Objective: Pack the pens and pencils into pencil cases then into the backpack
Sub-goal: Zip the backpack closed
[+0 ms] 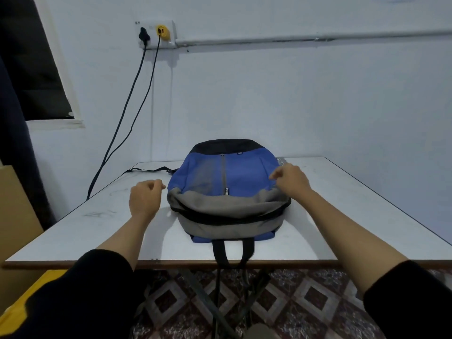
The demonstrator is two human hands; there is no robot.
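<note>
Two hands reach over a white table [342, 216] where a blue and grey backpack [234, 177] lies flat in the middle, its black end toward the wall and its grey end toward the person. The left hand [144, 200] hovers just beside the backpack's left side, apart from it, curled into a loose fist with nothing seen in it. The right hand [291, 181] rests on the backpack's right edge with bent fingers; whether they pinch the fabric cannot be told. A dark seam runs across the grey end. Two black straps [232, 253] hang over the table's near edge. Behind, two cables [127, 111] drop from a wall socket [156, 34]. Black sleeves are pushed up both forearms
</note>
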